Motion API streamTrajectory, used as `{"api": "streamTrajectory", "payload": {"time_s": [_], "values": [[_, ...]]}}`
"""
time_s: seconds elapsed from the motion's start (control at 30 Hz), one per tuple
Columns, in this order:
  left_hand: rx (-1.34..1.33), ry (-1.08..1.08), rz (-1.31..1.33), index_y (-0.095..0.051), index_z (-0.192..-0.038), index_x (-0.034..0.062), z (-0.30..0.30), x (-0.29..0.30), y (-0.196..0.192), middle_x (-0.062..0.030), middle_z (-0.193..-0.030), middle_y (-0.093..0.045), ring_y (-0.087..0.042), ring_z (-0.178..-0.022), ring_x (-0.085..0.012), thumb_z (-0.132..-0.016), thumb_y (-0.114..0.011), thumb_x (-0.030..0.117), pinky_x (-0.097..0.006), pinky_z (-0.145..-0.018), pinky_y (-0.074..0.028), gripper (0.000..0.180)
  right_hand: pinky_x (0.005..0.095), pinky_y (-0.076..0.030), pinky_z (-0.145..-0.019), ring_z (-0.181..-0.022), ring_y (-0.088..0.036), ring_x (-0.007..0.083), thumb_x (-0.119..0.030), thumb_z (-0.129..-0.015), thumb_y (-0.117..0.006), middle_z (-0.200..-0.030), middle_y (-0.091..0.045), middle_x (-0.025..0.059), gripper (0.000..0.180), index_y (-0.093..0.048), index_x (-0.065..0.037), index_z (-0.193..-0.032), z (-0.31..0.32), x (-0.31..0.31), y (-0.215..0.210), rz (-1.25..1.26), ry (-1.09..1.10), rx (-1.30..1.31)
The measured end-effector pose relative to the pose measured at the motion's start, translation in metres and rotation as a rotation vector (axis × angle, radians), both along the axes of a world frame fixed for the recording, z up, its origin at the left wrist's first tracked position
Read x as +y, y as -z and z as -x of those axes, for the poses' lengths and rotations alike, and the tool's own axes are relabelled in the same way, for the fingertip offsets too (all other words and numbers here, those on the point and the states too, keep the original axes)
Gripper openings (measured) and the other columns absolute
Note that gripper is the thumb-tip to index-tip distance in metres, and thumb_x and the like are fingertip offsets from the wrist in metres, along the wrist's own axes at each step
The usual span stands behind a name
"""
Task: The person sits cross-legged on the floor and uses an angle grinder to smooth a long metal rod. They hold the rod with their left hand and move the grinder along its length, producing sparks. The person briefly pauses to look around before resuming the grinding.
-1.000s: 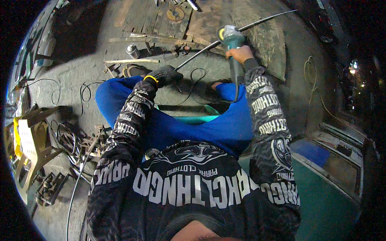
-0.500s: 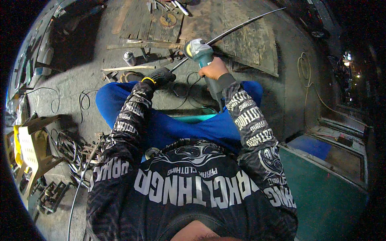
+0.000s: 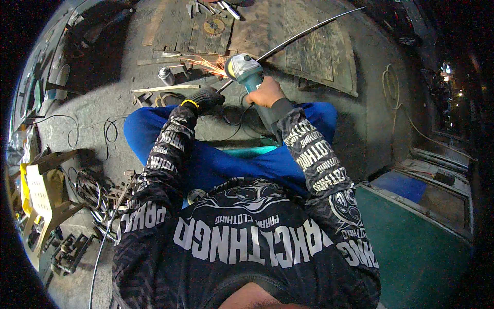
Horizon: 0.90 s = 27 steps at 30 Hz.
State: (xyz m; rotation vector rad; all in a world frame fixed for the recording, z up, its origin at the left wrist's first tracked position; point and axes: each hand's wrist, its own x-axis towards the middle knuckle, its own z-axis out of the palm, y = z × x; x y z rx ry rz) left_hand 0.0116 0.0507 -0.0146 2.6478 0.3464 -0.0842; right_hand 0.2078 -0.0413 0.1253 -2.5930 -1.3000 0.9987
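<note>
My right hand (image 3: 267, 92), bare, is wrapped round the teal body of an angle grinder (image 3: 251, 77). The grinder's yellowish disc (image 3: 228, 67) is over a long thin metal rod (image 3: 303, 35), and orange sparks (image 3: 206, 65) fly off to the left. In a dark glove with a yellow cuff, my left hand (image 3: 206, 99) closes round the rod's near end. From there the rod slants up and away to the far right, over the wooden boards. The exact contact spot under the disc is hidden by the grinder head.
A spray can (image 3: 165, 75) stands left of the sparks, near a wooden strip (image 3: 167, 88). Worn boards (image 3: 321, 56) carry a round disc (image 3: 214, 26) and loose metal pieces. A yellow plastic chair (image 3: 43, 190) and coiled cables (image 3: 90, 188) are at left; a hose (image 3: 391, 87) hangs right.
The grinder and my right hand have shifted left and slightly nearer along the rod. Sparks now spray from the disc, where earlier there were none. My left hand has barely moved.
</note>
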Motion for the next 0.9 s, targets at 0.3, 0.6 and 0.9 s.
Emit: {"api": "streamTrajectory", "payload": {"time_s": [0.3, 0.6, 0.9], "values": [[-0.100, -0.006, -0.027, -0.060, -0.076, 0.0074, 0.000, 0.000, 0.005, -0.0173, -0.070, -0.062, -0.063, -0.069, -0.0375, -0.082, -0.057, 0.034, -0.047, -0.063, -0.050, 0.028, 0.0389, -0.051, -0.083, -0.094, -0.064, 0.0354, -0.027, -0.048, -0.078, -0.101, -0.064, 0.0253, 0.065, -0.060, 0.008, -0.100, 0.001, -0.003, 0.007, -0.076, 0.004, -0.007], [-0.021, 0.090, -0.110, -0.062, -0.075, 0.0072, -0.008, 0.005, 0.004, -0.0164, -0.071, -0.063, -0.064, -0.069, -0.0348, -0.082, -0.056, 0.031, -0.044, -0.063, -0.051, 0.025, 0.0381, -0.050, -0.083, -0.097, -0.062, 0.0370, -0.028, -0.047, -0.079, -0.104, -0.061, 0.0289, 0.074, -0.055, 0.014, -0.104, -0.020, 0.001, -0.002, -0.048, -0.007, -0.082], [-0.129, 0.099, -0.088, -0.059, -0.072, 0.0091, -0.001, 0.005, 0.020, -0.0141, -0.068, -0.061, -0.062, -0.067, -0.0333, -0.080, -0.058, 0.024, -0.043, -0.062, -0.049, 0.017, 0.0379, -0.051, -0.079, -0.089, -0.065, 0.0344, -0.024, -0.048, -0.079, -0.097, -0.064, 0.0255, 0.062, -0.060, 0.012, -0.095, -0.055, 0.007, 0.006, -0.046, 0.102, -0.071]]}}
